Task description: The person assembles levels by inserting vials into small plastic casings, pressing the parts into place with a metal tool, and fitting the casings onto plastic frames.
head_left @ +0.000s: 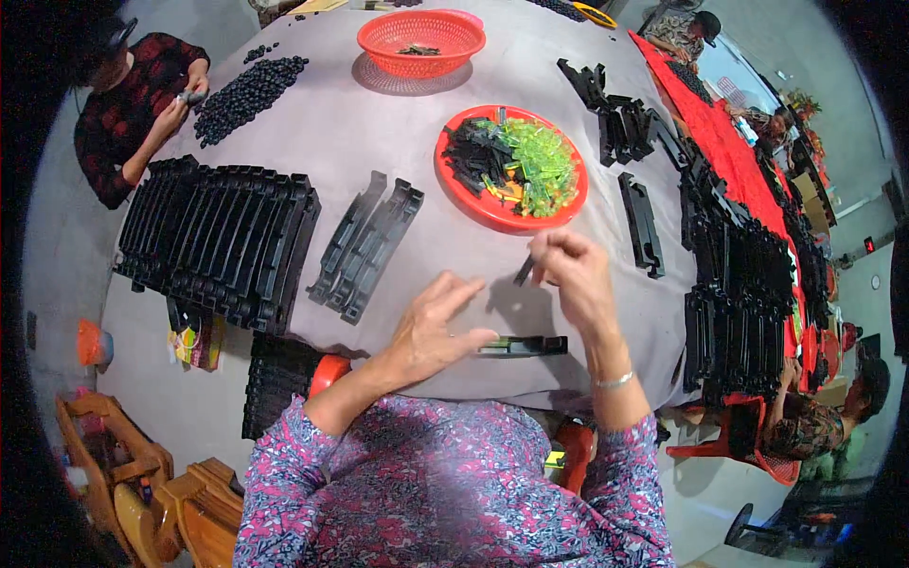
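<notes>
My right hand (578,282) is closed, pinching a small black strip (523,273) above the cloth. Fingers apart, my left hand (426,331) is open; its thumb reaches the near end of a black plastic bar (540,347) lying in front of me. A bit of green shows on that bar beside the thumb. Just beyond my right hand stands a red plate (454,196). Small black pieces (473,156) are heaped on its left side, clear yellow-green pieces (544,166) on its right. Two more black bars (369,248) lie side by side beyond my left hand.
A row of black bars (222,241) is stacked at the left. More bars (639,222) and piles (734,275) lie right. A red basket (421,57) stands far back, near loose black beads (251,95). A person (142,104) sits at the left; others work along the right.
</notes>
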`<state>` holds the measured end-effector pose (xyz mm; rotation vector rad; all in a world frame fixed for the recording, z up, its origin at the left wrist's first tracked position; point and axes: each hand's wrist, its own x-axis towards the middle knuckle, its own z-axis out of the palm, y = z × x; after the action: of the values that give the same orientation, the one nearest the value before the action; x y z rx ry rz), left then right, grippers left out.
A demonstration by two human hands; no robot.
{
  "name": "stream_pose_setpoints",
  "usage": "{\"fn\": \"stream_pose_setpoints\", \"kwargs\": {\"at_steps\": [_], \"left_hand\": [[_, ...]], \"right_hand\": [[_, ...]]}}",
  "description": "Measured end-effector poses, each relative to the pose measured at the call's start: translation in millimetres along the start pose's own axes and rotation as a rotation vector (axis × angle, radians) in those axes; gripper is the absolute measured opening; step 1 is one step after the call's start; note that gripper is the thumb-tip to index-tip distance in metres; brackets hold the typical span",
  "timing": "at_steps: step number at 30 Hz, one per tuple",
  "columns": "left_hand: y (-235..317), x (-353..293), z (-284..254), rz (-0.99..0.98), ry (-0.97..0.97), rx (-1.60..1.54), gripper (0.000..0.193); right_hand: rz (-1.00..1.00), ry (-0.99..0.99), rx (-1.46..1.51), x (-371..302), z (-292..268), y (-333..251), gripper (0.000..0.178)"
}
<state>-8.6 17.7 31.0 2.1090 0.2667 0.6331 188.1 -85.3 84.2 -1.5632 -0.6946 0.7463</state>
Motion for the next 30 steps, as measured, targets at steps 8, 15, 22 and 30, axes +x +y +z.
{"fn": "stream_pose_setpoints", "kwargs": {"at_steps": [8, 15, 22, 30], "left_hand": [[22, 0, 1, -0.1, -0.063, -0.294, 0.033], [28, -8, 0, -0.142, -0.079, -0.33, 0.018], [28, -6, 6, 0.036, -0.053, -0.195, 0.016], [28, -15, 15, 0.151, -0.037, -0.151, 0.015]], "right_hand": [[-0.07, -0.005, 0.11, -70, 20, 22, 0.004], [-0.086, 0.047, 0.106, -91, 21, 29, 0.009], [-0.183, 0.098, -0.056, -96, 19, 31, 0.007], [-0.346, 0.149, -0.413, -109, 16, 31, 0.005]]}}
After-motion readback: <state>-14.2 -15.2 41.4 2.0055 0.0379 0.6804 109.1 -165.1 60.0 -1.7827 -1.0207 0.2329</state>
